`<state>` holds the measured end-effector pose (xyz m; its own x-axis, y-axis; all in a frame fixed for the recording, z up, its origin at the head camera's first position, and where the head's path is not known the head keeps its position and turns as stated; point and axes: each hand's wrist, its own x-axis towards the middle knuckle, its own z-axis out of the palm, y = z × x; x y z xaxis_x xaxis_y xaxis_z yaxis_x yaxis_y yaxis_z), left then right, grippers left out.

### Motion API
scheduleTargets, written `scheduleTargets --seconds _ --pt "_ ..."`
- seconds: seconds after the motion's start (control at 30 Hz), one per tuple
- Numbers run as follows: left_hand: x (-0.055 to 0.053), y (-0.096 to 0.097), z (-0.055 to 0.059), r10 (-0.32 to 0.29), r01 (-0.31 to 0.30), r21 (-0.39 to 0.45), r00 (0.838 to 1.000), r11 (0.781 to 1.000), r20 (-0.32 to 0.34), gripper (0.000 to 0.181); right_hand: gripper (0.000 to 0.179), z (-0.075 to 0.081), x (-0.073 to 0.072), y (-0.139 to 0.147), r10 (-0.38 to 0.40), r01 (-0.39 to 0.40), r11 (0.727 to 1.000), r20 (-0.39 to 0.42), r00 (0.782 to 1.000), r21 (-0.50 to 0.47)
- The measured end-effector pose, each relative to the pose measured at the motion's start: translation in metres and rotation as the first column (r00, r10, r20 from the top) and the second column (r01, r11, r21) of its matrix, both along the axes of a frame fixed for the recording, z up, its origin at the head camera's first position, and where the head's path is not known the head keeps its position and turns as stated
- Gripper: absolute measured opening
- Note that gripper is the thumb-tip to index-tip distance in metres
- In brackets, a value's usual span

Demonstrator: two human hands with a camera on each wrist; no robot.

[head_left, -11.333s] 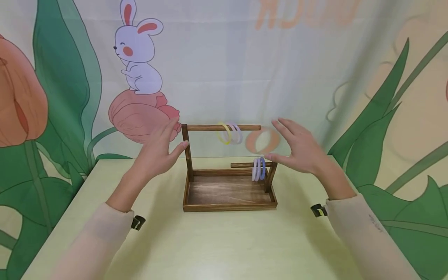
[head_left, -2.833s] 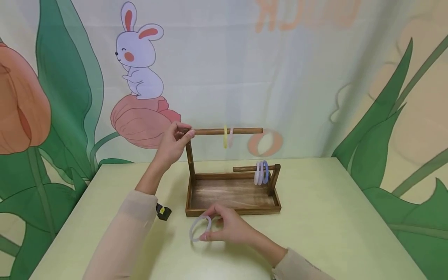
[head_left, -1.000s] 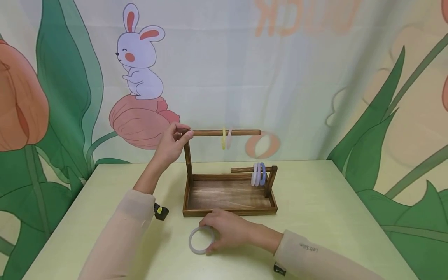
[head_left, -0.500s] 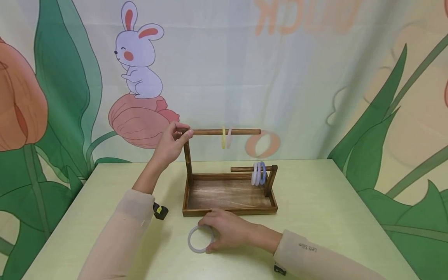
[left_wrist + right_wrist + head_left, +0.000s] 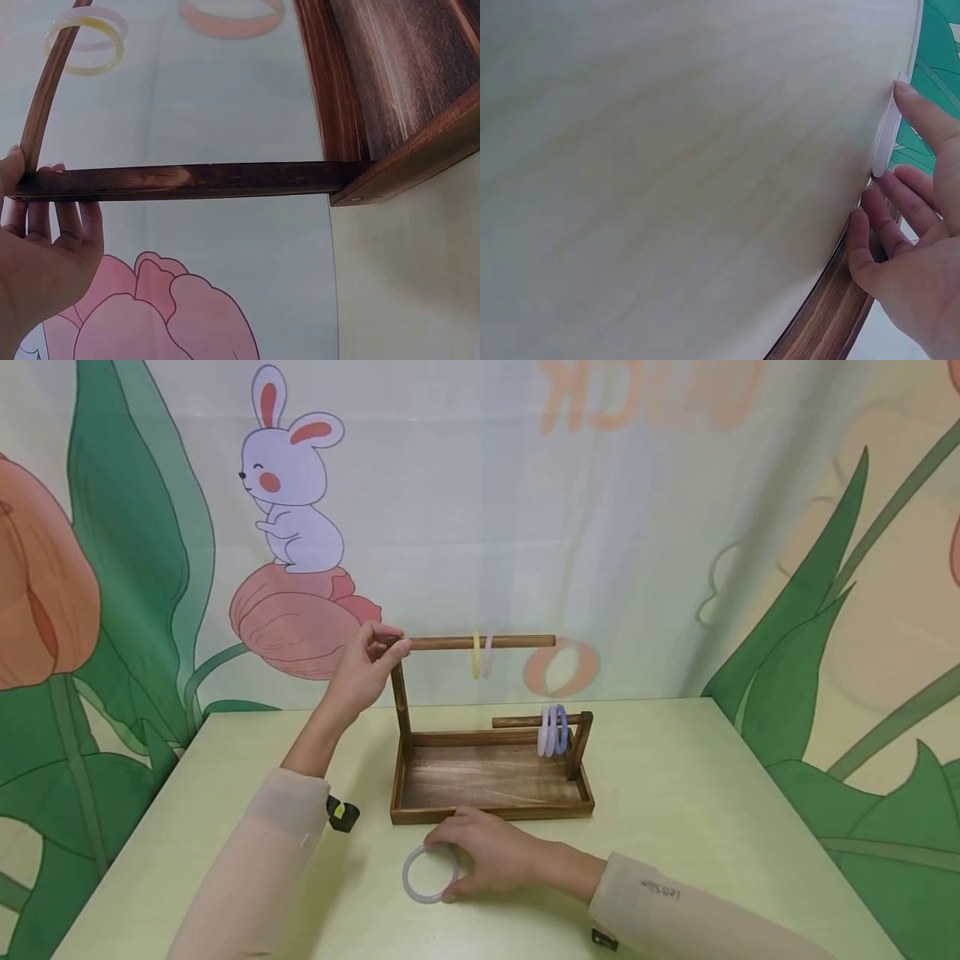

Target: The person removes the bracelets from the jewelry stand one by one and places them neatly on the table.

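A dark wooden bangle stand [image 5: 491, 815] has a tray base, a tall post with a long bar at left and a short post with a shorter bar at right. My left hand [image 5: 358, 672] grips the top corner of the tall post, thumb in front; in the left wrist view its fingers [image 5: 69, 221] curl behind the wood. In front of the tray, a pale translucent bangle [image 5: 406, 878] lies flat on the table. My right hand [image 5: 491, 852] pinches its right side between thumb and fingers. A yellow bangle [image 5: 476, 667] and a pale pink bangle [image 5: 488, 665] hang on the long bar.
Two whitish bangles [image 5: 543, 739] and a blue bangle [image 5: 563, 739] hang on the short bar beside its post. The pale green table [image 5: 660, 827] ends at a curtain [image 5: 630, 543] printed with a rabbit and tulips.
Earlier both hands were open in the air. The left then took the post's top; the right brought a pale bangle from the long bar down to the table. Over the last second both stay put.
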<state>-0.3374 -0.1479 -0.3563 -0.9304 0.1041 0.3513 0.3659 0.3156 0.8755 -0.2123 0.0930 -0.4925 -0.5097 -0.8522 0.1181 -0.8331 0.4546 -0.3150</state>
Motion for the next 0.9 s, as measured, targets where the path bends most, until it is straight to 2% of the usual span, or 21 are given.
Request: scheduleTargets --seconds 0.3,0.4,0.57,0.77,0.9 --pt "0.001 0.001 0.001 -0.004 0.004 0.018 1.000 1.000 0.000 0.040 0.070 0.000 -0.001 -0.001 -0.001 0.001 1.000 -0.014 1.000 0.028" --pt "0.001 -0.002 0.002 0.008 -0.008 0.020 1.000 1.000 -0.008 0.040 0.072 0.007 -0.002 -0.004 0.008 -0.009 0.999 0.011 1.000 0.046" --pt "0.001 -0.002 -0.001 0.006 -0.006 0.020 1.000 1.000 -0.004 0.043 0.072 0.027 -0.002 -0.004 0.030 -0.030 0.999 0.035 0.999 0.024" --pt "0.002 -0.002 -0.002 0.016 -0.016 0.004 1.000 1.000 0.002 0.044 0.071 0.060 -0.007 0.003 0.005 -0.005 1.000 0.053 0.999 -0.017" --pt "0.000 0.000 -0.001 0.010 -0.010 0.017 1.000 1.000 -0.005 0.042 0.065 0.087 -0.013 0.010 -0.024 0.024 0.996 -0.004 1.000 -0.082"
